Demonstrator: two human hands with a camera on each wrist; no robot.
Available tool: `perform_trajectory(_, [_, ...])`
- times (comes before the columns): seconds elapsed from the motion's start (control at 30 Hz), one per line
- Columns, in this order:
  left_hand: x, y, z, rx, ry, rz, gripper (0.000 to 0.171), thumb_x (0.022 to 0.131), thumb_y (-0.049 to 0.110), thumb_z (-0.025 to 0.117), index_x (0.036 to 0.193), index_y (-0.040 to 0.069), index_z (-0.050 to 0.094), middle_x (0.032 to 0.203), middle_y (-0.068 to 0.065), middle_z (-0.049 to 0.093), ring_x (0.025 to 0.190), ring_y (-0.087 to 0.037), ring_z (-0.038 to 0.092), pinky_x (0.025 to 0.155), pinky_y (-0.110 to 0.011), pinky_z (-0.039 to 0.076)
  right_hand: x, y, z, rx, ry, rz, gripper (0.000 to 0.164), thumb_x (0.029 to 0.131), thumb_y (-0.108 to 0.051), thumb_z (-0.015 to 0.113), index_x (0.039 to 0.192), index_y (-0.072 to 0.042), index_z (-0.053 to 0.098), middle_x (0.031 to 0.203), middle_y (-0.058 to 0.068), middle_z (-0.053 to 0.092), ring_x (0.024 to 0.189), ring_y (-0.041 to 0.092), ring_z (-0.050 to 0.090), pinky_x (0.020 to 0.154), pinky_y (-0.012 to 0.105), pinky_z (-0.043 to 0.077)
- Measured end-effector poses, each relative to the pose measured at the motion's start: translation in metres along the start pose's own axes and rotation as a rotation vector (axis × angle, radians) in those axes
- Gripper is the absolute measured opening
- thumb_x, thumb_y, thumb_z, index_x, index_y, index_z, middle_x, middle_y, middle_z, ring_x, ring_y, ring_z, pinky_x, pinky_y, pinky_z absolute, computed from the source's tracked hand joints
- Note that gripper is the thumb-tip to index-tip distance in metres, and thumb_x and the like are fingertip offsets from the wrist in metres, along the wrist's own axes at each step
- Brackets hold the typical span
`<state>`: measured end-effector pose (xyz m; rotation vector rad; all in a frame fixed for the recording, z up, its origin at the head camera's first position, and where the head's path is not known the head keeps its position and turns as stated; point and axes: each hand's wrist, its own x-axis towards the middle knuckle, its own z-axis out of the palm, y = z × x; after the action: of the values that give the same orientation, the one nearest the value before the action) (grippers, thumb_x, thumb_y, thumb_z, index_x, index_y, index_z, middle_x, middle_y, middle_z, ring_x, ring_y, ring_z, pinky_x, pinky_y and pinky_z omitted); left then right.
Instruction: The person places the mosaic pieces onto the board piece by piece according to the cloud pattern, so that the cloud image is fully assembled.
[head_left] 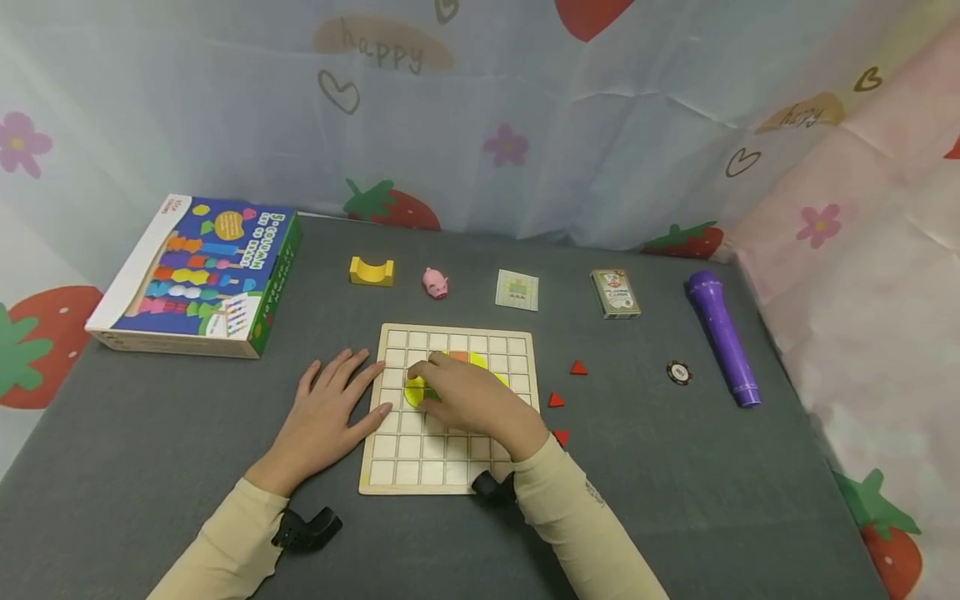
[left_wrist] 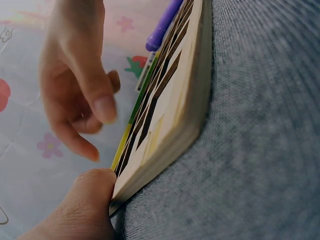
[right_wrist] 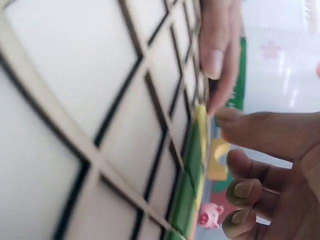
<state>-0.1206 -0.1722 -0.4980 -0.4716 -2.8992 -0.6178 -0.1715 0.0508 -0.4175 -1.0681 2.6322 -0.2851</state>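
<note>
A wooden grid board [head_left: 408, 472] lies flat on the grey table before me. On its upper part sit a yellow rounded piece [head_left: 412, 394], some green and an orange piece [head_left: 459, 356], partly covered by my right hand [head_left: 480, 400]. That hand hovers over the board with loosely bent fingers; in the right wrist view nothing shows between thumb and fingers, close above the green pieces [right_wrist: 186, 172]. My left hand [head_left: 322, 421] rests with spread fingers at the board's left edge, its thumb [left_wrist: 92, 192] touching the rim. Three red triangles [head_left: 579, 367] lie right of the board.
Behind the board stand a yellow arch block [head_left: 371, 272], a pink toy pig [head_left: 435, 283], a small pattern card [head_left: 517, 290] and a playing-card box [head_left: 616, 294]. A poker chip [head_left: 679, 372] and purple microphone-like stick [head_left: 723, 337] lie right; a large game box [head_left: 202, 275] sits left.
</note>
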Motion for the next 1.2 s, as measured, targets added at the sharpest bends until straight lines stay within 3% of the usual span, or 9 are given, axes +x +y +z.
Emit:
perform_trajectory(0.17, [0.0,-0.002,0.001,0.0,-0.001,0.002,0.065,0.092,0.053,0.054,0.146,0.018,0.042,0.15,-0.014,0.037,0.142,-0.035,0.026,0.111,-0.062,0.013,-0.024,0.024,-0.011,0.097,0.11,0.081,0.033,0.094,-0.025,0.062,0.125,-0.011,0.06,0.109,0.003,0.061,0.087,0.012,0.059,0.075,0.03,0.051])
perform_trajectory(0.37, [0.0,-0.001,0.0,0.0,0.004,0.002,0.065,0.092,0.052,0.055,0.146,0.018,0.042,0.15,-0.014,0.037,0.142,-0.035,0.025,0.111,-0.062,0.012,-0.064,0.075,-0.024,0.11,0.268,0.301,0.027,0.094,-0.021,0.062,0.117,-0.008,0.064,0.102,0.006,0.062,0.084,0.019,0.062,0.069,0.036,0.052])
perform_trajectory(0.53, [0.0,0.0,0.0,-0.004,-0.005,-0.005,0.066,0.092,0.053,0.054,0.146,0.018,0.042,0.15,-0.013,0.036,0.142,-0.035,0.025,0.112,-0.062,0.011,-0.091,0.116,-0.024,0.124,0.26,0.488,0.031,0.094,-0.02,0.062,0.119,-0.003,0.061,0.109,0.015,0.061,0.091,0.028,0.063,0.073,0.045,0.052])
perform_trajectory(0.63, [0.0,0.0,0.0,-0.004,-0.004,-0.005,0.066,0.092,0.053,0.054,0.146,0.018,0.042,0.15,-0.014,0.037,0.142,-0.035,0.025,0.111,-0.062,0.011,-0.1,0.132,-0.021,0.131,0.221,0.54,0.033,0.093,-0.021,0.063,0.119,0.0,0.06,0.108,0.018,0.06,0.091,0.03,0.061,0.075,0.047,0.05])
perform_trajectory(0.97, [-0.001,-0.002,0.0,-0.004,0.001,-0.003,0.066,0.092,0.054,0.054,0.146,0.018,0.043,0.15,-0.013,0.037,0.142,-0.035,0.025,0.111,-0.062,0.011,-0.096,0.141,-0.009,0.137,0.205,0.508,0.023,0.092,-0.021,0.065,0.104,-0.001,0.061,0.1,0.016,0.059,0.088,0.029,0.058,0.076,0.045,0.048])
perform_trajectory(1.2, [0.0,-0.002,0.0,-0.001,-0.022,-0.013,0.067,0.092,0.055,0.053,0.146,0.019,0.041,0.151,-0.013,0.035,0.143,-0.034,0.023,0.112,-0.062,0.01,-0.091,0.133,-0.008,0.146,0.192,0.446,0.021,0.09,-0.013,0.066,0.108,-0.001,0.062,0.106,0.016,0.059,0.095,0.03,0.059,0.082,0.046,0.049])
